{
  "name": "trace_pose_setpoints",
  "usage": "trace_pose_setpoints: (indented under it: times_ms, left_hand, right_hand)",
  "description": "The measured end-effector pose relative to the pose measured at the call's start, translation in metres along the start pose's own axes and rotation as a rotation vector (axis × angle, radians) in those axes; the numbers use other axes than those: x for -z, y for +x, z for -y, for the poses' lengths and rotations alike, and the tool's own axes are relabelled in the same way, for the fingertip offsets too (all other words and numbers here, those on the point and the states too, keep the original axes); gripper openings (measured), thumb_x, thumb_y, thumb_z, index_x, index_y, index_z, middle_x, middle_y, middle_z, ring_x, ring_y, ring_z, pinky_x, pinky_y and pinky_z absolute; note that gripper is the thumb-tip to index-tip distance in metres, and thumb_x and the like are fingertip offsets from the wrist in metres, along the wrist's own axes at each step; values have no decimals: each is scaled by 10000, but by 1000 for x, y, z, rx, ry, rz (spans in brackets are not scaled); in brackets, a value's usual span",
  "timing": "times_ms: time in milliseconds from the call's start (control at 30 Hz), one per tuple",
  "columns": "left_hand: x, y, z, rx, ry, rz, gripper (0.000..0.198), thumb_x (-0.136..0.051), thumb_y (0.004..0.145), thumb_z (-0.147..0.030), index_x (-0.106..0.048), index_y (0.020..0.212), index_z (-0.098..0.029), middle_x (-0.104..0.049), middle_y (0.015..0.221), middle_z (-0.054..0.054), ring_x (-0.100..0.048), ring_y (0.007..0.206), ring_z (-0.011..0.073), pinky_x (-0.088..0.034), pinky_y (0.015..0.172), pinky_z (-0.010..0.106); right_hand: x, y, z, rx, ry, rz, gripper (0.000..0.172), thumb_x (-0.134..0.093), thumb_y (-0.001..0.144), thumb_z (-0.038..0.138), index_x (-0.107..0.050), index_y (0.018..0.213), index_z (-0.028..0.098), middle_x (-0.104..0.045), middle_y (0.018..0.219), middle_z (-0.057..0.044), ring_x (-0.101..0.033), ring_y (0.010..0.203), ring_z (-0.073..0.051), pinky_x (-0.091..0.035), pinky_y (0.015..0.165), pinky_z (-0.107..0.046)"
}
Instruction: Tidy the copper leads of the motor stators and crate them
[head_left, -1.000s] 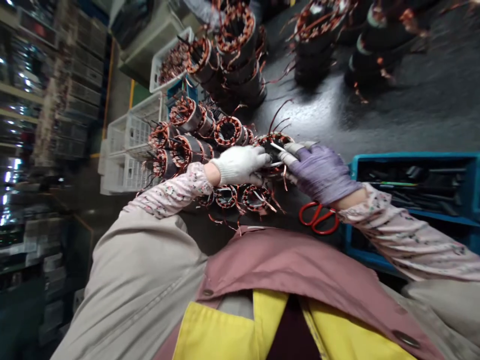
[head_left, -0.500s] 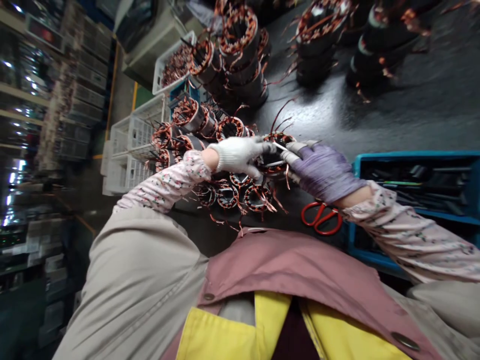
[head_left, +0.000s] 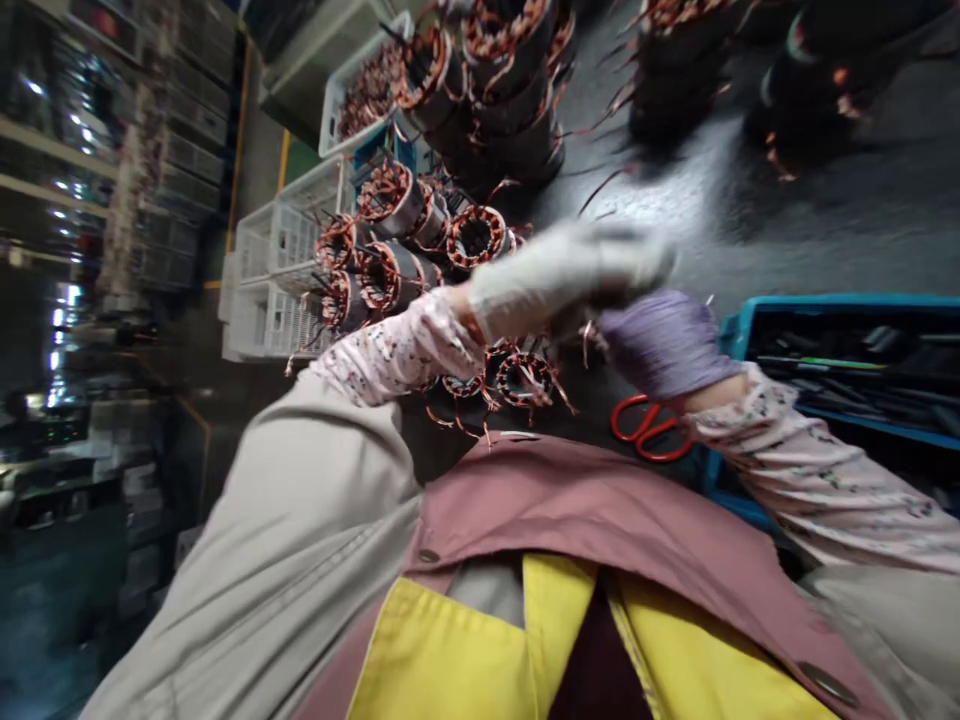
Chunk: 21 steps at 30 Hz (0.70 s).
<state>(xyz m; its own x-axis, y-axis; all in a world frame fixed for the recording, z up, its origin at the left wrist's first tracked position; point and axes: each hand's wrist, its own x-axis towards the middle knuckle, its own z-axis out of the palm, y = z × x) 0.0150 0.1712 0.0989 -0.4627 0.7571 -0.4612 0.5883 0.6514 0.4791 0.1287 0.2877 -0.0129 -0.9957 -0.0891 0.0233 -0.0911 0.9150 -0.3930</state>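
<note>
My left hand (head_left: pixel 570 270), in a white knit glove, is blurred with motion and raised over the copper-wound motor stators. My right hand (head_left: pixel 664 345), in a purple glove, is just below and to its right. A thin tool tip (head_left: pixel 709 299) shows beyond the purple fingers, but the tool is mostly hidden. Stators with loose copper leads lie close by, one (head_left: pixel 525 380) under my hands and another (head_left: pixel 476 237) beyond them. The stator held earlier is hidden or out of sight.
Tall stator stacks (head_left: pixel 510 100) stand at the top of the view on a dark table (head_left: pixel 750 200). Red-handled scissors (head_left: pixel 651 428) lie near my right wrist. A blue tray (head_left: pixel 825 305) holds dark tools at the right. White plastic crates (head_left: pixel 274 245) stand at the left.
My left hand has lifted up and away from the stator and is blurred. My right hand has shifted slightly right, and the stator between my hands no longer shows. The view has shifted slightly.
</note>
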Motion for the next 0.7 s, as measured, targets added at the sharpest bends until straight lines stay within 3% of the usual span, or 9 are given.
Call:
trace_pose_setpoints:
  times_ms: [100,200,267,333,433,500,567,633,700]
  left_hand:
    - [10,-13,12,-120,-32,-145,295,-442,1041,-321,-698,1021,-175,-723,984,52,-670,962,166,-524,930,378]
    - [-14,-18,42,-193,252,0,147,-631,912,-283,-734,936,-181,-698,1203,107,-655,1112,228,-517,990,397]
    - [-44,-11,58,-213,418,34,170,-675,865,-283,-756,985,-195,-669,1298,128,-626,1198,269,-511,1015,410]
    - [-70,0,66,-197,483,31,258,-638,878,-288,-756,1084,-187,-692,1234,153,-650,1143,284,-537,944,409]
    - [-82,9,70,-265,481,99,281,-576,894,-266,-770,1088,-205,-714,1119,154,-695,960,276,-544,779,396]
    - [-74,7,74,-313,416,98,239,-589,890,-291,-788,1011,-235,-713,1107,138,-698,901,263,-527,733,383]
    - [-60,6,82,-335,236,21,215,-636,880,-366,-787,961,-237,-720,1078,117,-695,894,247,-522,750,374]
    - [-46,13,92,-377,-69,-108,245,-647,892,-422,-768,920,-210,-728,987,88,-689,889,216,-526,798,363]
    - [-36,38,102,-374,-389,-286,285,-621,930,-444,-737,911,-185,-714,879,47,-677,879,185,-528,828,356]
  right_hand:
    - [-4,-10,-16,97,131,-88,483,-434,1001,285,-601,1414,99,-576,1461,-216,-575,1274,-330,-502,986,-433]
    - [1,0,-18,-80,288,-176,522,-405,1009,306,-573,1440,65,-587,1450,-216,-581,1291,-296,-485,1063,-412]
    - [11,28,-6,-227,383,-117,502,-362,1019,283,-612,1405,82,-639,1391,-188,-616,1241,-280,-487,1054,-406]
    - [20,67,10,-274,417,32,470,-375,1033,303,-646,1367,114,-680,1329,-159,-639,1190,-273,-483,1040,-420]
    - [24,108,22,-255,386,214,406,-497,1017,352,-683,1301,129,-716,1246,-141,-665,1120,-267,-477,1027,-464]
    - [20,106,13,-242,537,113,389,-455,1032,334,-689,1265,130,-730,1224,-129,-674,1119,-236,-495,1021,-432]
    - [12,81,-7,-287,715,-198,454,-309,1058,317,-669,1272,141,-727,1247,-124,-672,1154,-198,-518,1017,-389]
    - [4,50,-26,-399,698,-440,476,-292,1041,344,-667,1267,156,-727,1244,-129,-677,1162,-209,-530,1019,-413]
    - [-3,29,-35,-472,598,-389,419,-463,965,368,-696,1222,132,-729,1218,-161,-680,1158,-271,-509,1050,-460]
